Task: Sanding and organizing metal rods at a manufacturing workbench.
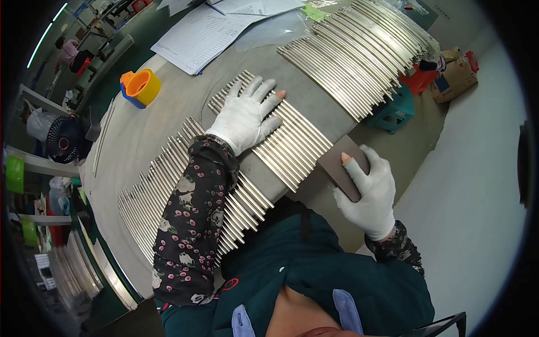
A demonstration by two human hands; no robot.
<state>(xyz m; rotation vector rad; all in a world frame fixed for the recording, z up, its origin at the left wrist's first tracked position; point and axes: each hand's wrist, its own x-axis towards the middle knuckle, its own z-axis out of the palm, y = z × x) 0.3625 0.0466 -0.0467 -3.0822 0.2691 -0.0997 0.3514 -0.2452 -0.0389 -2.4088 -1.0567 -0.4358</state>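
Open grey tabletop between middle rods and right-hand rods, papers beyond, brown block at near end

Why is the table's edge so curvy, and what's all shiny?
In the head view, the fisheye lens probably bows the left edge of the table; there too, glare streaks the metal rods, and the picture's corners go black.

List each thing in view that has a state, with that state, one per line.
Left hand: gloved, spread flat
Right hand: gloved, gripping
Brown block: held in the right hand
Middle rods: side by side, under the left hand
Left rods: side by side, ends uneven
Right rods: side by side, no hand on them
Papers: overlapping
Fan: cannot tell whether running
Light tube: lit
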